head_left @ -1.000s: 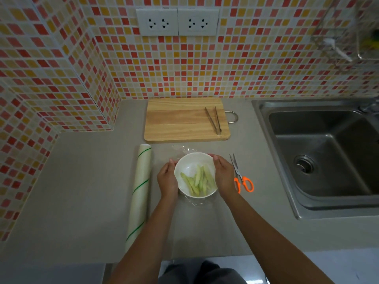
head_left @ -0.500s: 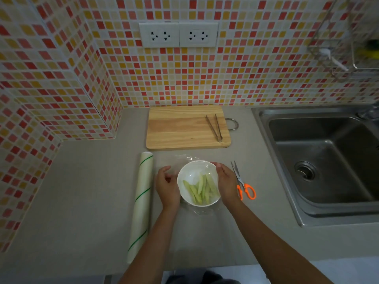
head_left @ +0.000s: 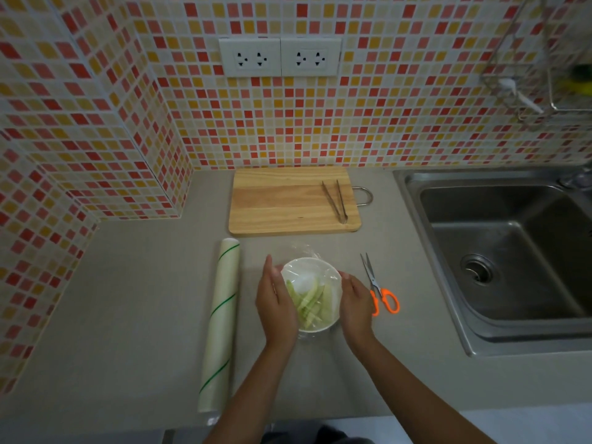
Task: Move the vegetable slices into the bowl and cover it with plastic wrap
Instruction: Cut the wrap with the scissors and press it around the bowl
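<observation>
A roll of plastic wrap point(head_left: 219, 325) lies on the counter point(head_left: 128, 315), no readable label. The left hand point(head_left: 276, 307) and right hand point(head_left: 355, 304), fingers straight, press clingy, flimsy film against a small white bowl point(head_left: 315, 328) (light, likely breakable) holding limp green vegetable slices point(head_left: 309, 301). Orange-handled scissors point(head_left: 379, 288) lie right.

We see a grey tabletop point(head_left: 128, 315) running along the tiled wall. On it lie a wooden cutting board point(head_left: 288, 203) at the back, a roll of plastic wrap point(head_left: 221, 318) to the left, a white bowl point(head_left: 312, 293) near the front edge, and orange-handled scissors point(head_left: 379, 290) just right of the bowl.
</observation>
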A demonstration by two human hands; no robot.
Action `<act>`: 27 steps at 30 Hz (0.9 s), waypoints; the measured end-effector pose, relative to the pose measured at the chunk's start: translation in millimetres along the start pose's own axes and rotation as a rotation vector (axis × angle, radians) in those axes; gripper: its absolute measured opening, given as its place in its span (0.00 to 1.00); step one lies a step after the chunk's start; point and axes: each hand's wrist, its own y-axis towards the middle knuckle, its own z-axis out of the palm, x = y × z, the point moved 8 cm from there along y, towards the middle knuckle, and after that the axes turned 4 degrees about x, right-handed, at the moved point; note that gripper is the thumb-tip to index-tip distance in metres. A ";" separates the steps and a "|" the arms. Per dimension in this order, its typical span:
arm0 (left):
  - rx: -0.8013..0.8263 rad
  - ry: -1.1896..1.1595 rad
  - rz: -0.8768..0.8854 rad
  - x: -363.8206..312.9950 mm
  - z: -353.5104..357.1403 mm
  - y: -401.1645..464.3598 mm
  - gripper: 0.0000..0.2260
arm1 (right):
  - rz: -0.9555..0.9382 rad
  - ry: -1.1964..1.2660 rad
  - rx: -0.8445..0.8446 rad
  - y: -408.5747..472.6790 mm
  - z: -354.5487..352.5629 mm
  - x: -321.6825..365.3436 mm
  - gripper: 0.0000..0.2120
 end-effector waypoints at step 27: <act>0.067 0.172 0.070 -0.5 14.0 7.5 0.20 | 0.081 -0.326 0.077 76.1 11.1 20.3 0.10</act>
